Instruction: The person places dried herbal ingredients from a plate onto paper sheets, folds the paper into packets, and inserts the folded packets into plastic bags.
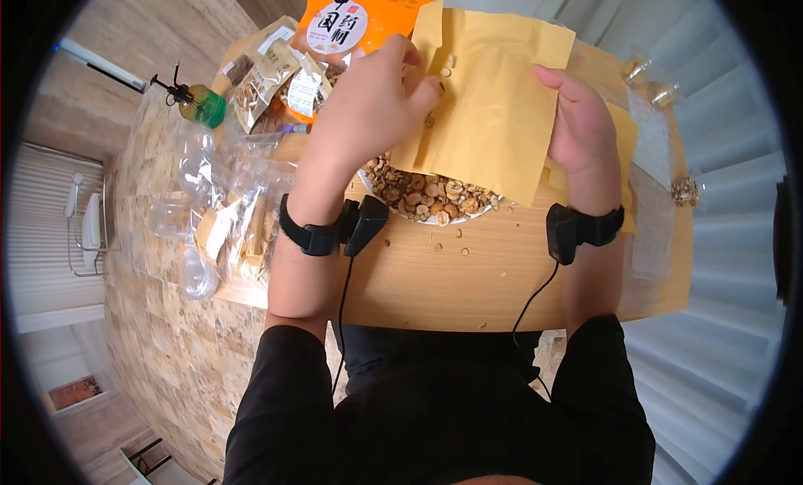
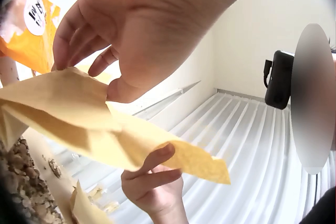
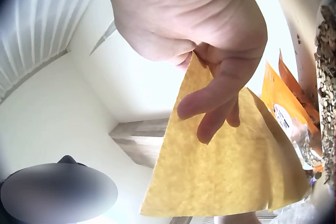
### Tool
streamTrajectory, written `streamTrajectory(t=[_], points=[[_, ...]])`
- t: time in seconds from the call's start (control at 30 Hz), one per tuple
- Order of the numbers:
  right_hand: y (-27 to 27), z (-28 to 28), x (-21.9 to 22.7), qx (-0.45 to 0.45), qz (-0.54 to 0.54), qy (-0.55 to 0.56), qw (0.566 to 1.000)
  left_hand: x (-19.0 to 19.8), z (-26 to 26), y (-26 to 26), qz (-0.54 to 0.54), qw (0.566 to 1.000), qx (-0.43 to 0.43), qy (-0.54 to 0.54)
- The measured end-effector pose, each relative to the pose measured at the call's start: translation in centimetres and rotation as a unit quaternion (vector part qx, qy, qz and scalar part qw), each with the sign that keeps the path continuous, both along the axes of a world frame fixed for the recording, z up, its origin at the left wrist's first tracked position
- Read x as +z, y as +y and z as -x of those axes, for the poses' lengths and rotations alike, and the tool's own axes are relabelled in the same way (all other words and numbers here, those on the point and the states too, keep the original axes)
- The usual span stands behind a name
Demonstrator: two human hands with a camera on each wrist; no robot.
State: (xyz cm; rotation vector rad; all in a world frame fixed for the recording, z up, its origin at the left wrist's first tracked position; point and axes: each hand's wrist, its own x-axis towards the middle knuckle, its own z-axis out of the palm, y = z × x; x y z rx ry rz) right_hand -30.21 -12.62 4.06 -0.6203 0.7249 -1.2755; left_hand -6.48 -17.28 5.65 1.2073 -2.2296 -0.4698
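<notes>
A tan kraft paper bag (image 1: pixel 493 92) is held up between both hands, tilted over a white plate heaped with dried herb slices (image 1: pixel 427 199). My left hand (image 1: pixel 372 109) pinches the bag's edge at its left side, thumb and fingertips on the paper in the left wrist view. At the opposite edge my right hand (image 1: pixel 585 121) grips the bag, with several fingers (image 3: pixel 214 124) lying against its face and the thumb mostly hidden behind the palm in the right wrist view. A few dried slices (image 1: pixel 447 67) show at the bag's left side, near the left thumb.
An orange printed bag (image 1: pixel 376 17) and clear packets (image 1: pixel 272 75) stand at the back left. A green spray bottle (image 1: pixel 201 104) and clear plastic wrappers (image 1: pixel 234 209) lie left. More kraft paper (image 1: pixel 623 142) is at right. Loose crumbs dot the wooden table (image 1: pixel 435 293).
</notes>
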Motion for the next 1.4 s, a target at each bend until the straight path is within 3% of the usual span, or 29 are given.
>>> streamTrajectory(t=[0.17, 0.23, 0.4, 0.5, 0.67, 0.83, 1.1, 1.17, 1.27, 1.37, 1.4], points=[[-0.3, 1.2, -0.3, 0.044, 0.032, -0.031, 0.998, 0.4, -1.2, -0.8, -0.1, 0.988, -0.018, 0.119], [-0.1, 0.9, -0.1, -0.039, 0.015, 0.036, 0.998, 0.1, -1.5, -1.3, -0.114, 0.984, -0.023, 0.138], [-0.4, 1.3, -0.1, -0.03, 0.025, 0.03, 0.999, 0.8, -1.3, -0.7, -0.155, 0.97, -0.036, 0.182], [-0.7, 1.3, -0.4, -0.051, 0.02, 0.042, 0.998, 0.5, -1.2, -0.7, -0.152, 0.973, -0.046, 0.167], [-0.7, 1.3, -0.5, -0.058, 0.031, 0.067, 0.996, -0.4, -1.1, -1.2, -0.045, 0.992, -0.034, 0.115], [-0.6, 0.7, -0.4, -0.107, 0.053, 0.101, 0.988, -0.6, -0.8, -1.1, -0.031, 0.991, -0.036, 0.125], [0.0, 0.3, 0.3, -0.101, 0.094, 0.168, 0.976, -0.8, -1.2, -2.3, -0.018, 0.996, -0.025, 0.085], [0.1, 0.5, 0.3, -0.103, 0.101, 0.177, 0.974, -1.6, -1.1, -2.7, 0.019, 0.978, -0.025, 0.204], [0.1, 0.9, 0.4, -0.12, 0.124, 0.192, 0.966, 0.1, -1.4, -1.8, -0.034, 0.98, 0.012, 0.194], [0.1, 1.2, 0.6, -0.109, 0.158, 0.187, 0.963, -0.1, -1.5, -2.2, -0.011, 0.964, 0.007, 0.267], [0.3, 0.8, 1.0, -0.142, 0.153, 0.202, 0.957, 0.0, -1.8, -2.3, -0.012, 0.969, 0.026, 0.245]])
